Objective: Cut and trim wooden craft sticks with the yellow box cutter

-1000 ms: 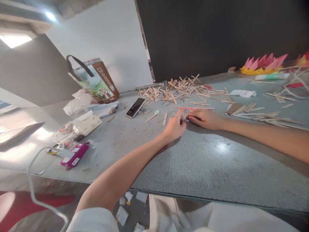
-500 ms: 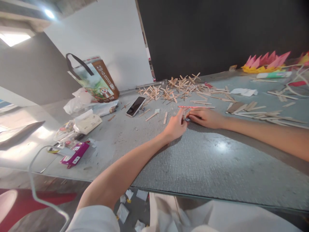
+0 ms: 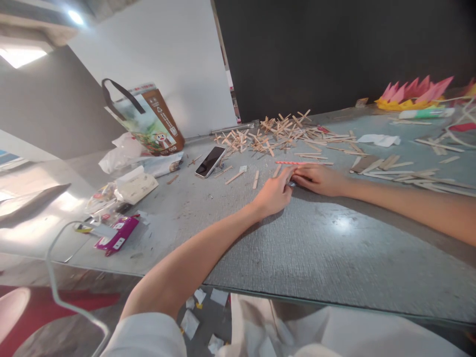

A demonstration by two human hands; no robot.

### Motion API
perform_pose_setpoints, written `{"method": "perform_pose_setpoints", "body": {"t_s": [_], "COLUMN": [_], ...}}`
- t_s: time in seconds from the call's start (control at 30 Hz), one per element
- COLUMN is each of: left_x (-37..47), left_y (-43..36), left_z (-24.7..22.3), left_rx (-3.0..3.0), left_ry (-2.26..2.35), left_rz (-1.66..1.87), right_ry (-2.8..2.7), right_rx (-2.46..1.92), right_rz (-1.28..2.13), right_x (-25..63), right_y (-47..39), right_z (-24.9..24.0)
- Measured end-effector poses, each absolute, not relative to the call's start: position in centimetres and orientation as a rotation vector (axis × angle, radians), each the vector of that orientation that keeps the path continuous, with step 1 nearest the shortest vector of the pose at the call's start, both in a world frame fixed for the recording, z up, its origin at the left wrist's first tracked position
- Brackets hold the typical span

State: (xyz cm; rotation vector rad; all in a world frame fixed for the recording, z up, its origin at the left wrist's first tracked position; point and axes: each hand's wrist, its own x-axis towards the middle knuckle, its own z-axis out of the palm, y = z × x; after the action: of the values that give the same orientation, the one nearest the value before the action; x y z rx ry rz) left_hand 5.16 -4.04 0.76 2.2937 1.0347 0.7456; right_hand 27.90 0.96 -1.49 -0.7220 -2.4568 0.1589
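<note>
My left hand (image 3: 275, 195) and my right hand (image 3: 318, 178) rest on the grey table (image 3: 334, 258) with their fingertips meeting. Both hands are closed in a pinch at the same spot. A small pale bit shows under the right fingers, too hidden to name. Just beyond the fingertips lies a thin pink striped stick (image 3: 293, 162), apart from the grip as far as I can see. One short wooden craft stick (image 3: 256, 179) lies left of my left hand. Farther back is a heap of wooden craft sticks (image 3: 280, 131), several crossed over each other.
A phone (image 3: 210, 162) lies to the left, with a printed carrier bag (image 3: 158, 124) behind it. At the left stands a purple packet (image 3: 118, 238) among wrappers. More sticks (image 3: 412, 176), a glue tube (image 3: 426, 113) and a pink-and-yellow paper crown (image 3: 414, 94) are at the right.
My left index finger has stretched forward and right, over the spot where the fingertips meet. Less shows between the hands now. The right hand has barely moved.
</note>
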Motion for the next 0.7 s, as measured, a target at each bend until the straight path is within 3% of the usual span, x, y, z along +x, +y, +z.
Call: {"method": "perform_pose_setpoints", "body": {"t_s": [0.7], "left_x": [5.17], "left_y": [-4.06], "left_z": [0.83], "left_rx": [2.284], "left_ry": [1.028], "left_rz": [0.724], "right_ry": [-2.454], "right_rx": [-0.718], "right_rz": [0.126], "right_x": [27.98], "right_y": [1.12], "right_z": [-1.61]}}
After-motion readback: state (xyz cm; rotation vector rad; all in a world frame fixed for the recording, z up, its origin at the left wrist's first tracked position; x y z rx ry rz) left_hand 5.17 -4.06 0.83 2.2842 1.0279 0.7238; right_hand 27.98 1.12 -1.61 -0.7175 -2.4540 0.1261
